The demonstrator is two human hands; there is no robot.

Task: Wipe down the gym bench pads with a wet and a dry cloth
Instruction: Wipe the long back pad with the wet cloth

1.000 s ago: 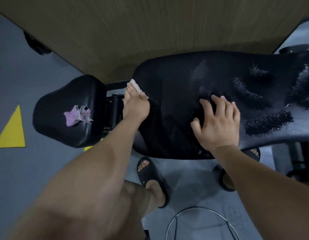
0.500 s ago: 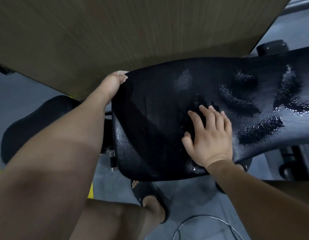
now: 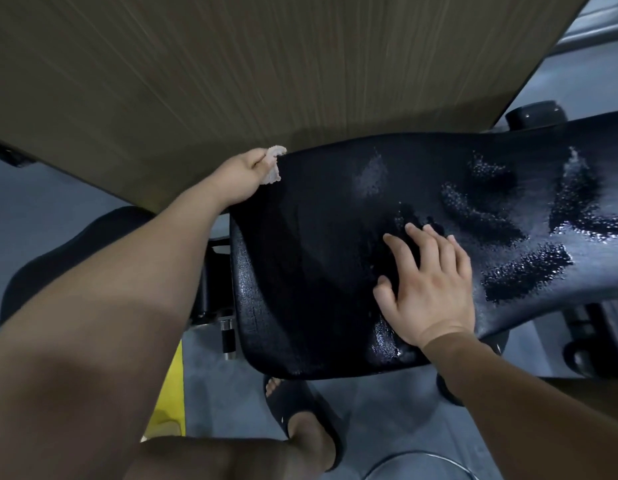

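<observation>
Wiping far-left corner of the pad, wet streaks still to the right.
Left hand (image 3: 243, 178) is closed around the cloth (image 3: 272, 166) at the far-left corner of the bench pad (image 3: 318, 258); right hand (image 3: 428, 285) lies open and flat mid-pad, bracing. Suggest: run long overlapping strokes rightward through the droplets (image 3: 529, 271), keep cloth flat, lift right hand as the cloth reaches it.

A wood-grain wall panel (image 3: 266, 64) is seen beyond both hands. Grey floor (image 3: 387, 420) lies beneath them, with 1 yellow floor marking (image 3: 169, 403) below the left forearm. 1 black slide sandal (image 3: 300, 407) is worn below the right hand.
</observation>
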